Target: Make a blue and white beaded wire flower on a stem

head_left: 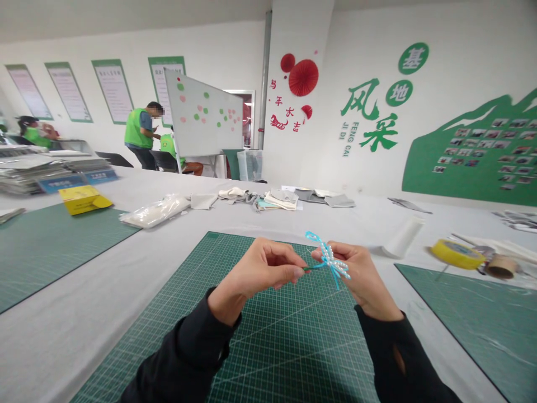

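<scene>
A light-blue beaded flower [331,262] with looped petals of white pearl-like beads and a thin green stem is held up over the green cutting mat [285,341]. My left hand [262,266] pinches the end of the stem between thumb and forefinger. Behind the petals, my right hand [356,271] has its fingers closed at the flower; the petals partly hide its fingertips. Both hands are above the far half of the mat, close together but apart.
Yellow tape [457,254] and a brown cardboard roll [501,267] sit at the right. Across the table lie a plastic-wrapped pack [156,211], a yellow card [85,200] and fabric pieces [281,199]. People in green vests [140,131] are beyond, near a whiteboard [205,115].
</scene>
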Tool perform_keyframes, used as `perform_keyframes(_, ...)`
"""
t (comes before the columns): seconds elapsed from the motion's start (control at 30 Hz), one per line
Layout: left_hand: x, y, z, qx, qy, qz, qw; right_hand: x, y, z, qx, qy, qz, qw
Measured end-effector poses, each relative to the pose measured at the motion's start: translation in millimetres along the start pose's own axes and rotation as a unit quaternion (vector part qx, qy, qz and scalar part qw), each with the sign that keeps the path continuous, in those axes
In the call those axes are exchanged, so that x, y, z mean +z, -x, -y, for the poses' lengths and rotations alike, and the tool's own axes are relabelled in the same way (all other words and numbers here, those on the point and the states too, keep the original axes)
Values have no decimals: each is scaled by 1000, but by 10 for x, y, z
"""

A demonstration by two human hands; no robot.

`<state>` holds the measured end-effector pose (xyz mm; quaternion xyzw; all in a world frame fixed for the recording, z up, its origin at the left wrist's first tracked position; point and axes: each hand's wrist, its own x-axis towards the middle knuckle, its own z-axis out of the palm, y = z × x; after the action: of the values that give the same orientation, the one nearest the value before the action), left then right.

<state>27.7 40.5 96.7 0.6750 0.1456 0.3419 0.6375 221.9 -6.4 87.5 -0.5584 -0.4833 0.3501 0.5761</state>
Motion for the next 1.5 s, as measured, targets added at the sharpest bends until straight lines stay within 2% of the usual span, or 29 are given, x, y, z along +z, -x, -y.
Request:
perform_keyframes(0.2,-5,-40,23,33,43,-68,996,10,-34,-110,25,-76,0,997)
perform_keyframes(0.33,-5,-55,11,34,59,-88,994,24,-66,-201,3,-84,-18,996)
perform_keyframes(0.53,41,-34,20,-35,97,-54,993,113,-53,-215,-23,-85,-28,996)
perform_keyframes(0.8,236,-2,46,-90,121,5,989,232,46,-139,-43,-87,-40,994)
perform_keyframes(0.97,293,5,23,-99,108,-13,989,294,118,-90,-41,-74,16,996)
perform_keyframes(1.13,287,17,4,-80,82,-29,993,266,69,-140,-57,-78,-4,995)
perform_keyframes(1.33,218,21,-75,-30,39,-105,993,197,-44,-232,-57,-98,-54,992)
perform_keyframes(1.5,182,4,-111,13,48,-154,987,127,-51,-240,-66,-99,-91,989)
